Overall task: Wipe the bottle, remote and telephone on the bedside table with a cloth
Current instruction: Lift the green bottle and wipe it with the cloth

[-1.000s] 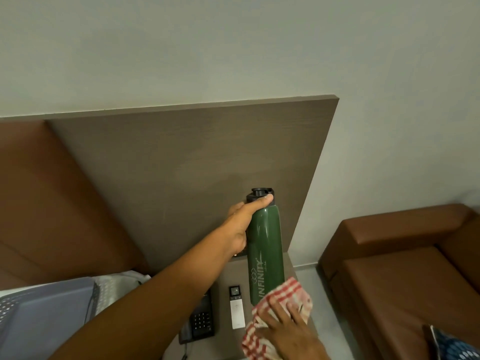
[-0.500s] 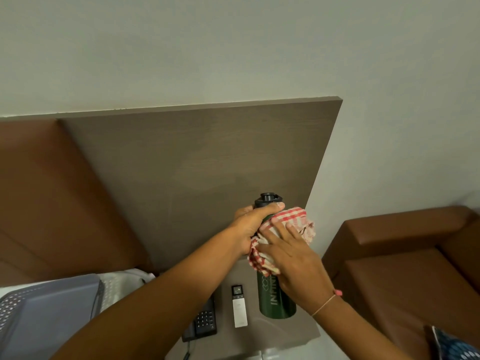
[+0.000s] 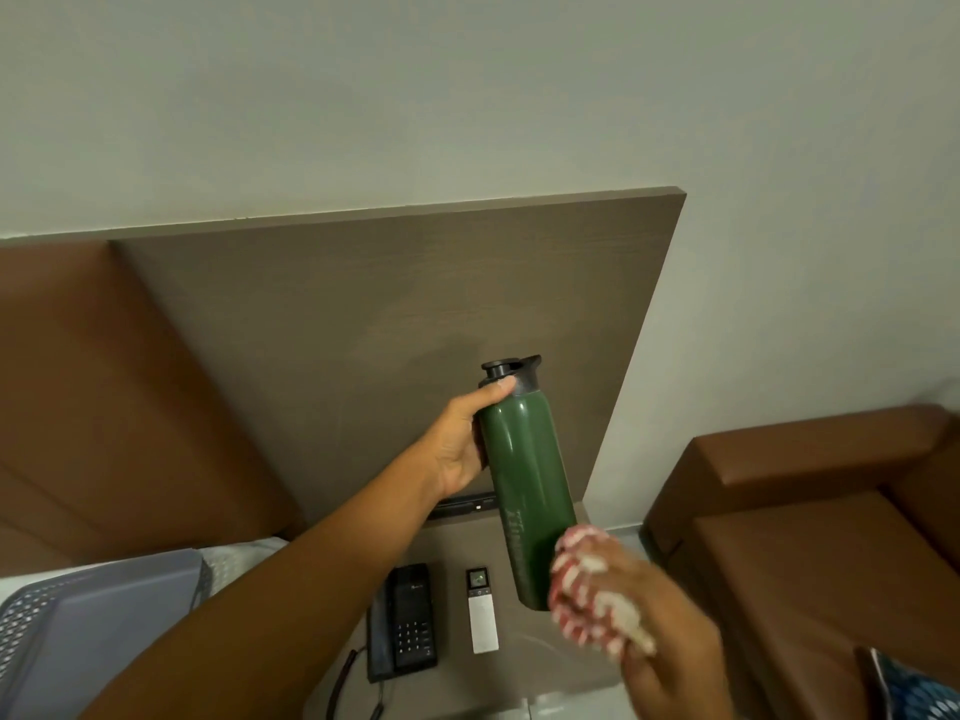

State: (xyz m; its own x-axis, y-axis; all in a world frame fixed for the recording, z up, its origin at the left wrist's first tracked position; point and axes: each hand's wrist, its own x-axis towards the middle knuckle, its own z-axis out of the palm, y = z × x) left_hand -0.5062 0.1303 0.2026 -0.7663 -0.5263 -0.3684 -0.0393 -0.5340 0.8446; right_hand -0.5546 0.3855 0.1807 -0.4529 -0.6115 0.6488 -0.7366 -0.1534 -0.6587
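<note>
Inspector: Two hands engaged. Left hand [image 3: 460, 441] clamps the smooth green metal bottle [image 3: 524, 485] at its neck, mid-frame, lifted over the bedside table [image 3: 540, 672].

Clerk: And the cloth [image 3: 589, 589]?

Inspector: Bunched in the right hand [image 3: 644, 631]; it has dropped from the neck to the base. Bottle nearly done; slim remote [image 3: 482, 610] and black telephone [image 3: 405, 623] unwiped, I judge.

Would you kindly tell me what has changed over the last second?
The right hand slid the cloth from the bottle's base up to its neck, then back down. The left hand kept gripping the bottle's top; phone and remote stayed put.
</note>
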